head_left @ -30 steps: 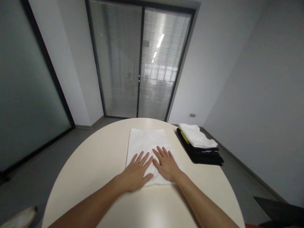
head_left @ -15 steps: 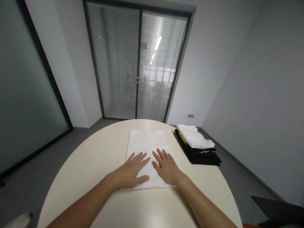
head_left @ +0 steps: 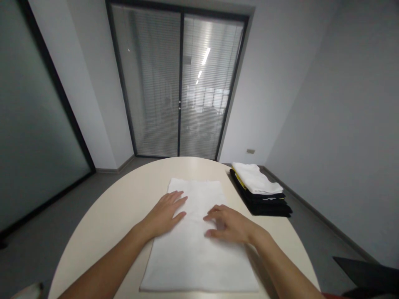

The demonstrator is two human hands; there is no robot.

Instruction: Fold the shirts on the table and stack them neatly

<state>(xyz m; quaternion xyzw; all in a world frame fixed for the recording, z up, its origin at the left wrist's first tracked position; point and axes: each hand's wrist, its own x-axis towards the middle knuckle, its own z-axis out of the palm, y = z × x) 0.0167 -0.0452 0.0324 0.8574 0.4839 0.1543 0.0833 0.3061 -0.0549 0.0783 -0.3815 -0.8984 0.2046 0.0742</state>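
A white folded cloth (head_left: 199, 257) lies flat on the round table, reaching close to its near edge. My left hand (head_left: 165, 211) rests on the left side of the cloth, fingers stretched out and thumb apart. On the right side, my right hand (head_left: 229, 224) is over the cloth with bent fingers and the thumb held away from them. Nothing shows between its fingers. Whether its fingertips press on the fabric or hover just above, I cannot tell.
The round cream table (head_left: 118, 211) carries a stack of folded dark fabric (head_left: 264, 207) at the right, topped by a white folded piece (head_left: 255, 178). A dark object (head_left: 368, 274) stands at the lower right. Glass doors (head_left: 181, 83) with blinds are beyond.
The white cloth has come toward me and its near edge now lies much lower in view. My left hand has shifted left and slightly away; my right hand has moved right, its fingers now bent.
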